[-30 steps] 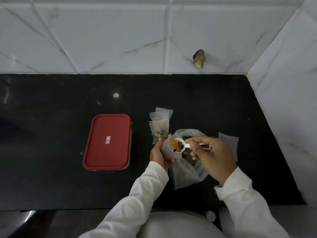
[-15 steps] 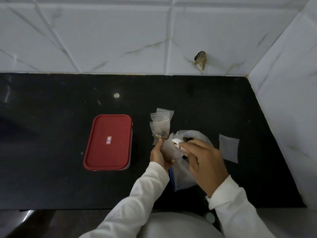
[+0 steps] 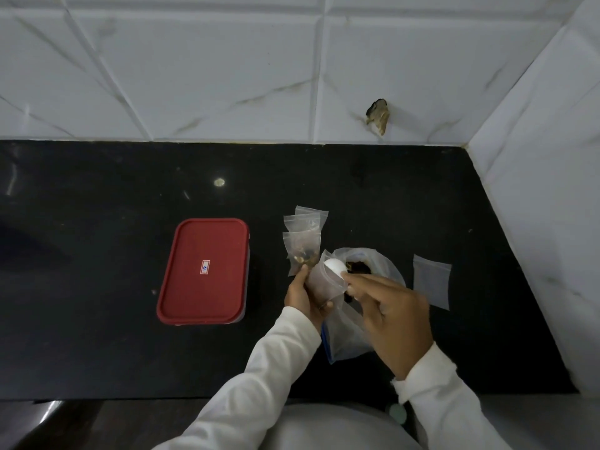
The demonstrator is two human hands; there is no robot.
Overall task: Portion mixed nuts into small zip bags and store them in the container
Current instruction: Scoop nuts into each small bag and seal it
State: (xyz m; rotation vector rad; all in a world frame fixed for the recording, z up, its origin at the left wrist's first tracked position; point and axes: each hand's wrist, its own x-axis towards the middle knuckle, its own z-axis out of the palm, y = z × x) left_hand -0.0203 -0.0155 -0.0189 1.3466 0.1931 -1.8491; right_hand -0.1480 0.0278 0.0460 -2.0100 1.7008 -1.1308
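Observation:
My left hand (image 3: 305,295) grips a small clear zip bag (image 3: 323,282) with its mouth turned up. My right hand (image 3: 394,315) holds a white spoon (image 3: 334,267), tipped over with its bowl in the mouth of that small bag. Just behind and right sits the large clear bag of mixed nuts (image 3: 358,269), open, partly hidden by my right hand. Several small filled zip bags (image 3: 303,243) lie overlapping beyond my left hand. The container (image 3: 204,271) with a red lid stands shut to the left.
One flat small zip bag (image 3: 431,282) with nothing in it lies to the right of the nut bag on the black counter (image 3: 97,319). White tiled walls close off the back and the right side. The counter's front edge runs just below my sleeves.
The spoon, earlier held level and loaded with nuts over the big bag, has swung left and turned over into the small bag's mouth. My right hand shifted left and rotated.

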